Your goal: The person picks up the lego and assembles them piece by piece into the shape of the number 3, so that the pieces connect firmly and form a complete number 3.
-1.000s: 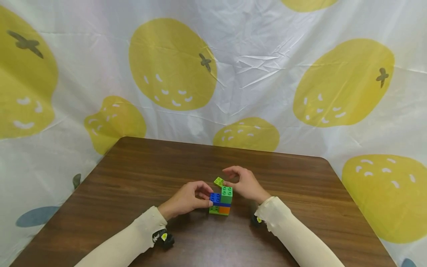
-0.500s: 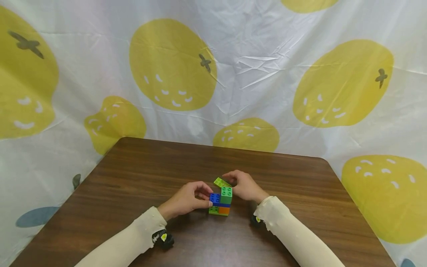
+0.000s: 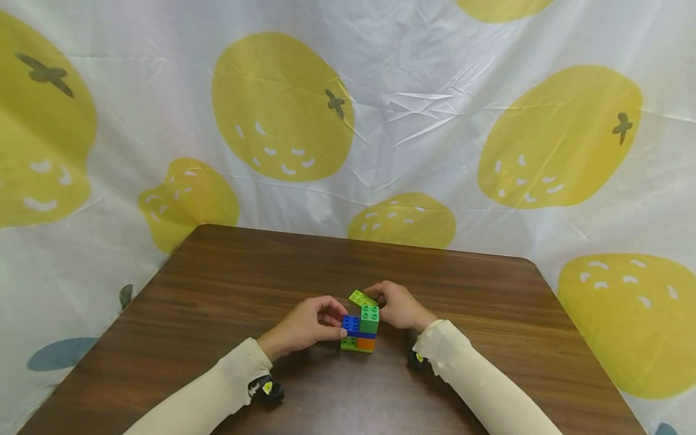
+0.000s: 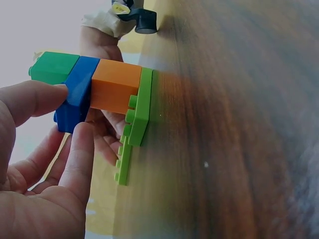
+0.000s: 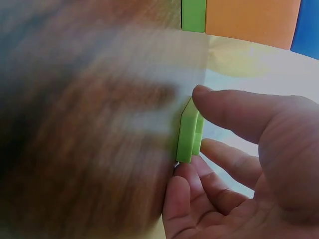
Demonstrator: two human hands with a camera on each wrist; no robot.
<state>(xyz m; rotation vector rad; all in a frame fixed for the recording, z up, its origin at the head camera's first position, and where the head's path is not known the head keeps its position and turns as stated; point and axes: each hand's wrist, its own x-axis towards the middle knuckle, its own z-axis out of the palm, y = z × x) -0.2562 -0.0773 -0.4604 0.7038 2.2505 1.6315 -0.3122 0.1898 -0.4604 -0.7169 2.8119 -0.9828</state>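
A small stack of toy building bricks stands on the table: a lime base plate (image 4: 144, 107), an orange brick (image 4: 115, 85), a blue brick (image 4: 77, 94) and a green brick (image 3: 369, 318) on top. My left hand (image 3: 303, 324) pinches the blue brick at its left end between thumb and fingers. Just behind the stack is a loose lime studded plate (image 3: 360, 297), its near end overlapped by the green brick in the head view. Thumb and fingers of my right hand (image 3: 401, 306) hold this plate by its edges, low over the tabletop in the right wrist view.
The brown wooden table (image 3: 261, 260) extends around the stack on all sides. Behind it hangs a white curtain (image 3: 402, 72) printed with yellow fruit. Each wrist carries a black camera (image 3: 266, 389) near the sleeve cuff.
My right hand has come slightly nearer and closed its fingers around the loose lime plate, more of which now shows. My left hand and the stack have stayed in place.
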